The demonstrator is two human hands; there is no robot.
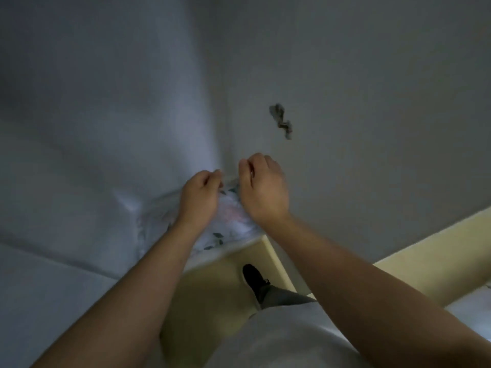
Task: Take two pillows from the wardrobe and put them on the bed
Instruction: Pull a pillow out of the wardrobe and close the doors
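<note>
The left grip (199, 198) curls at the top edge of the pillow (231, 219); I cannot tell if it pinches the cloth. The right grip (263, 188) is clenched, holding nothing. The pillow lies under both, on the bed (79, 181) corner.

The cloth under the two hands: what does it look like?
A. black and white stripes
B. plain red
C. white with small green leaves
C: the cloth is white, with small dark green leaves scattered over it.
</note>
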